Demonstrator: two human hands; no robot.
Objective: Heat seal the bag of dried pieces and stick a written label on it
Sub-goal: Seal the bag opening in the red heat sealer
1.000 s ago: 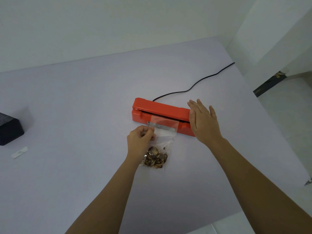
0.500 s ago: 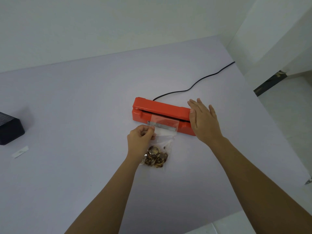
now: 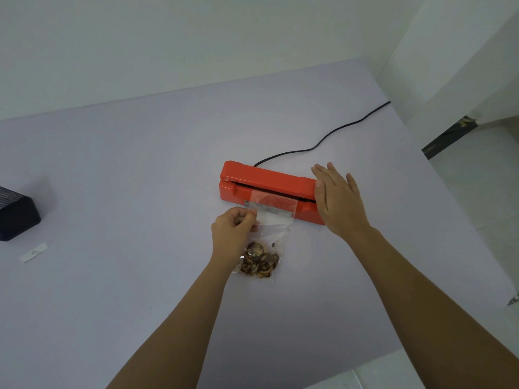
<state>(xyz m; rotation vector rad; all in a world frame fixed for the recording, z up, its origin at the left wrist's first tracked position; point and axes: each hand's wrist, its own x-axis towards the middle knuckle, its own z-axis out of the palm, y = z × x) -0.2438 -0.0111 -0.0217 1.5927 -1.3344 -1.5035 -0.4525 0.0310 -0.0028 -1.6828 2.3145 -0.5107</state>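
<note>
Pale table (image 3: 140,276), white walls. Near centre, bag (image 3: 276,230): clear plastic, brown dried pieces (image 3: 258,261) bunched at near end, mouth at orange sealer (image 3: 266,181) slot. On bag's left edge, left hand (image 3: 233,234) pinches; pull mouth flat, wrinkle-free. Beyond, right hand (image 3: 337,200), fingers spread flat, on sealer's right end; press lid evenly, firmly.

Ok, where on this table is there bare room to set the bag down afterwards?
Widest bare patch: between the black box and label strip on the left and the heat sealer. Also bare behind the sealer, left of its cord. Crowded: directly before the sealer, where the left hand pinches the bag and the right hand rests flat on it.
</note>
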